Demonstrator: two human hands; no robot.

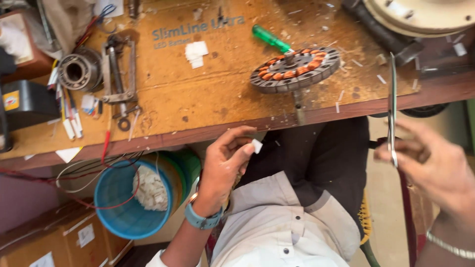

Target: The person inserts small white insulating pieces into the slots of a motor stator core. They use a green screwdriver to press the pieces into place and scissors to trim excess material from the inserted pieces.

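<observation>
My left hand point(225, 163) pinches a small white paper slip point(257, 146) between thumb and fingers, below the workbench's front edge. My right hand point(430, 163) grips a pair of scissors point(392, 99) whose blades point up, at the right. On the wooden workbench point(198, 94) above both hands lies a round motor stator point(295, 69) with copper-orange windings, and a green-handled screwdriver point(269, 38) rests behind it. A small stack of white paper pieces point(196, 52) lies near the bench's middle.
A blue bucket point(129, 198) holding white scraps stands under the bench at left. A bearing point(79, 71), a metal puller tool point(118, 74) and loose wires sit on the bench's left. A large round housing point(420, 15) fills the far right corner. Cardboard boxes point(59, 237) lie bottom left.
</observation>
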